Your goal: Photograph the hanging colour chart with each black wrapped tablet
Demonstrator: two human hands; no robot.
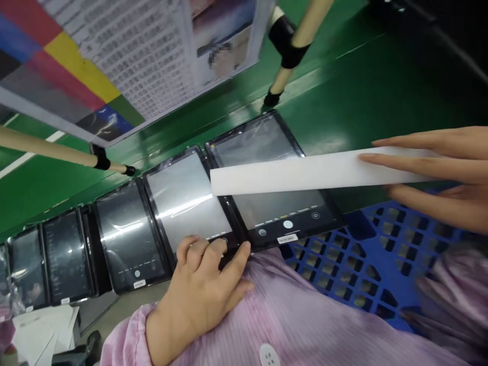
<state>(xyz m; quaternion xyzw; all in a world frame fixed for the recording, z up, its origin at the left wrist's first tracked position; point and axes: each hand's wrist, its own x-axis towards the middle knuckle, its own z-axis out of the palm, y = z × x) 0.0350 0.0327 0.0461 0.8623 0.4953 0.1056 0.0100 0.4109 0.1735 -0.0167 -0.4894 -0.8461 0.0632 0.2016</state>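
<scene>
- Row of tablets: black-framed, glossy, glare across the screens, running from the far left to the right.
- Right tablet: grey camera-style screen, its round white button towards the near edge; long axis near to far, the far end slanting left.
- White strip: plain, smooth, straight; it lies across the view of the right tablet, long axis left to right, blunt end pointing left. Contact with the screen is hard to judge.
- Right hand: fingers and thumb pinch the strip's right part.
- Left hand: fingers curled over the second tablet's near edge, index stretched right; I cannot tell whether it grips.
- Label: white, on the right tablet's near edge.
</scene>
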